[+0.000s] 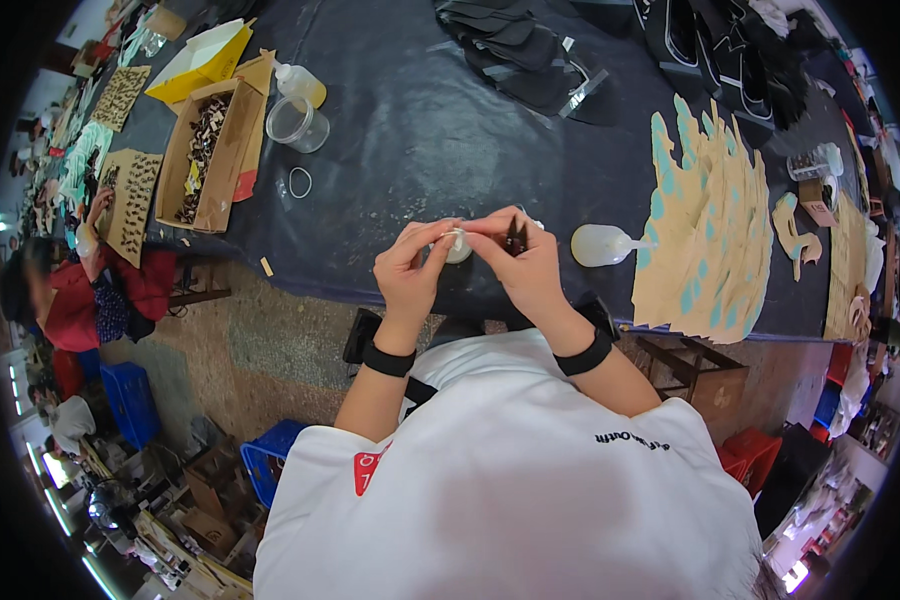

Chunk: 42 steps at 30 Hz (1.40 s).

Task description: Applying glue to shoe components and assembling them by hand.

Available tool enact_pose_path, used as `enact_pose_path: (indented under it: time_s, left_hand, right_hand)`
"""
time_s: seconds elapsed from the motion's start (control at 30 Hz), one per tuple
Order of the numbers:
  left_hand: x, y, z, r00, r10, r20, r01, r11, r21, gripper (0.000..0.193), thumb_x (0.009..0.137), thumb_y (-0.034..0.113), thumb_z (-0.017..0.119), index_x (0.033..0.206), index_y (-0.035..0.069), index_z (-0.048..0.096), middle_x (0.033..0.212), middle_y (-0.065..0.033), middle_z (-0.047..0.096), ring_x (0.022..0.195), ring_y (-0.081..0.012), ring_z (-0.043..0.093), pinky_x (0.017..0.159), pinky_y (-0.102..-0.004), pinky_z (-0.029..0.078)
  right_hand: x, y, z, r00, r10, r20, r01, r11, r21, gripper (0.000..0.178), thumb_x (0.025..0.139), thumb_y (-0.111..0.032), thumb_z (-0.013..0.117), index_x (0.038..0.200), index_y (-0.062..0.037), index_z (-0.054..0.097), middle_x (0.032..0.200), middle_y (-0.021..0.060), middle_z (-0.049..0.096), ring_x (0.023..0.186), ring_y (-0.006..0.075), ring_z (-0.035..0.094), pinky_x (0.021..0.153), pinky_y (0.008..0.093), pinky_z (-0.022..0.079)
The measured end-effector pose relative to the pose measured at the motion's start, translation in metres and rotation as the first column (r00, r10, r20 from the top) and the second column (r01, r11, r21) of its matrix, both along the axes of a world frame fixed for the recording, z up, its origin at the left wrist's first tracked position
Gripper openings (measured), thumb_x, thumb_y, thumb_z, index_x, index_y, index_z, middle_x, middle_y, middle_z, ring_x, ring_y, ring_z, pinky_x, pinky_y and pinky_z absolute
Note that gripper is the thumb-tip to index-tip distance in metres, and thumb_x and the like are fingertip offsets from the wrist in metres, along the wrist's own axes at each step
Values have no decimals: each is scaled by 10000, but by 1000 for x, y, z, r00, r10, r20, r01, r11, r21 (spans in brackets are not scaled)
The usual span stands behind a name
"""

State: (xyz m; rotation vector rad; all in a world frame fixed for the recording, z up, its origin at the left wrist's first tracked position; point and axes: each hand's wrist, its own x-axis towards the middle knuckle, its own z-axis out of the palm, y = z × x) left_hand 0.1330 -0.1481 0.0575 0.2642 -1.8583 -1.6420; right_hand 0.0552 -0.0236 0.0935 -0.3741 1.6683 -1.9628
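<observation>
While the left hand (411,268) and right hand (528,268) pinch a small pale piece (457,233) (the right also clasps dark bits (515,237)), fingertip work seems underway, next needing steadiness

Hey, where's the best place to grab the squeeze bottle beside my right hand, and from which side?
I'd grip the squeeze bottle around its broad, rounded body, coming from the left, where your right hand is. Its thin nozzle points right, toward the blue-patched tan sheets. I can't tell whether it stands or lies.
</observation>
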Motion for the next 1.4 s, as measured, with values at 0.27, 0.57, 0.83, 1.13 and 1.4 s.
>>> enact_pose_path:
  time_s: [0.27, 0.57, 0.83, 1.13, 1.4]
  left_hand:
    - [2, 6, 3, 999, -39, 11, 32, 928, 370, 186, 825, -81, 586, 1001, -53, 637, 987, -139, 648, 889, -151, 603, 788, -245, 488]
    - [4, -1, -14, 998, 45, 35, -45, 999, -4, 195, 838, -67, 589, 1026, -58, 638, 939, -97, 644, 814, -120, 592, 722, -215, 482]
    - [3, -2, 7, 992, 70, 110, -42, 971, -235, 164, 789, -36, 634, 950, -37, 668, 907, -128, 683, 772, -180, 646, 698, -272, 504]
    - [-1, -26, 31, 984, 55, 169, 9, 933, -360, 144, 820, -12, 620, 948, -23, 685, 747, -65, 668, 689, -98, 625, 615, -211, 490]
    - [21, -162, 21, 864, 492, 106, -482, 869, -110, 128, 842, 42, 632, 922, -45, 682, 742, -38, 661, 673, -73, 603, 622, -202, 475]
  right_hand:
    - [-8, -9, 0, 736, 87, -671, 2, 991, 131, 176, 772, -54, 688, 947, -60, 680, 808, 44, 577, 604, 105, 523, 536, 230, 425]
    - [-21, -17, 4, 844, 270, -463, -202, 960, 193, 162, 758, -45, 681, 920, -47, 690, 808, 43, 546, 614, 117, 501, 560, 242, 414]
    - [-23, -21, -10, 904, 198, -379, -195, 980, 45, 96, 750, -24, 680, 846, -22, 676, 840, 19, 477, 641, 87, 454, 566, 237, 396]
    - [-14, -26, -8, 988, 155, -7, -152, 955, -254, 145, 836, -102, 647, 930, 9, 639, 889, 21, 514, 585, 65, 429, 516, 212, 368]
    - [-27, -8, -25, 897, 222, 382, -196, 975, -106, 387, 915, -212, 536, 1212, 33, 508, 963, 80, 507, 588, 59, 405, 481, 206, 341]
